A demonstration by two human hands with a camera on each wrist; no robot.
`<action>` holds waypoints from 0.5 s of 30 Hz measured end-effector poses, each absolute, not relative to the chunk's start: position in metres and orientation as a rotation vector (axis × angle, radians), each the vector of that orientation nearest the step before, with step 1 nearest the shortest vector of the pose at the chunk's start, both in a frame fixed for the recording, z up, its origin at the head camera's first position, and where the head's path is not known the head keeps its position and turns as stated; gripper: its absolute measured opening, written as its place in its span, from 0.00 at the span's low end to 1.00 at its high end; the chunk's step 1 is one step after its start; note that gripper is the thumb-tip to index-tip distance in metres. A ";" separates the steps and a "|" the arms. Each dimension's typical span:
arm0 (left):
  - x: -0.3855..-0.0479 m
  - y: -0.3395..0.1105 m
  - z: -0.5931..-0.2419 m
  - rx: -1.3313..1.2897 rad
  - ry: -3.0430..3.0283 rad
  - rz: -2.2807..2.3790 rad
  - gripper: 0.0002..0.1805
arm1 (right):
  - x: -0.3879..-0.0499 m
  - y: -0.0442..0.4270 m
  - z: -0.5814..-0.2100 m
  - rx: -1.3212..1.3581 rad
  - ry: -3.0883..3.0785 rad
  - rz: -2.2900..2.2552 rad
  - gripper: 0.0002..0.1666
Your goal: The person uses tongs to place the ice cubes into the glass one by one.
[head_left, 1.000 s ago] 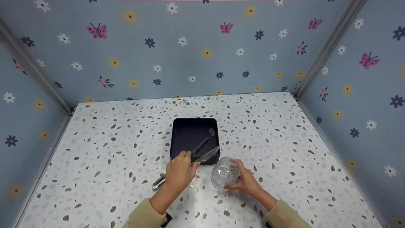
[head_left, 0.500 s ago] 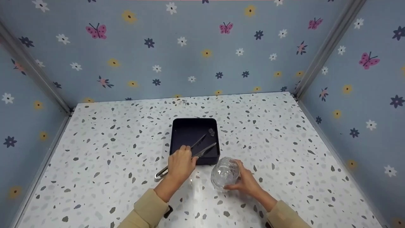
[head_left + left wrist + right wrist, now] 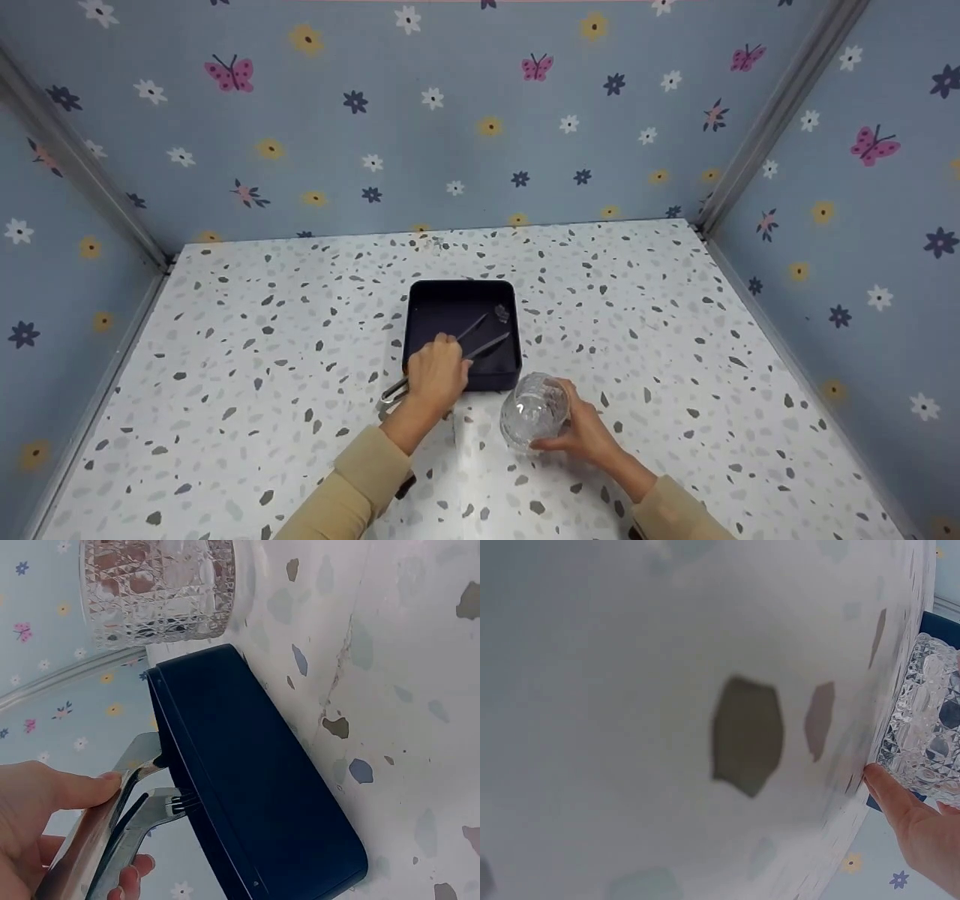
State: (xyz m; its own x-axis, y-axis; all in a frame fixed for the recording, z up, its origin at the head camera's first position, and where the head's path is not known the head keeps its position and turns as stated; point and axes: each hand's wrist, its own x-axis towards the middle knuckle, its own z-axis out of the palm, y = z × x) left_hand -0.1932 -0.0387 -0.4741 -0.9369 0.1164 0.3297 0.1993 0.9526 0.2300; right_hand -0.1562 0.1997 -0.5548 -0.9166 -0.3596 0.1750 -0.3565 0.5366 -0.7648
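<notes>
My left hand (image 3: 436,373) grips a pair of metal serving tongs (image 3: 491,343) over a dark navy square tray (image 3: 439,307). One tong arm ends in fork-like tines, seen at the tray's rim in the left wrist view, and the other in a flat blade. The tong tips are apart, with nothing visible between them. Near the tray's right side lies a small clear lump (image 3: 502,313), like ice. My right hand (image 3: 589,429) holds a cut-glass tumbler (image 3: 534,412) by its side, just off the tray's front right corner; the right wrist view shows its faceted wall (image 3: 934,712).
A white speckled tabletop (image 3: 300,375) lies beneath everything. Blue flowered panels (image 3: 420,135) enclose it at the back and both sides, joined by grey corner strips (image 3: 780,112).
My left hand and the tongs have moved forward, further over the tray. The tong tips are now nearer the clear lump. My right hand and the tumbler have stayed in place.
</notes>
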 end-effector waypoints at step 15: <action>-0.214 -0.026 -0.485 -0.225 -2.808 -0.290 0.15 | -0.157 0.200 -0.555 -0.620 2.759 -1.351 0.55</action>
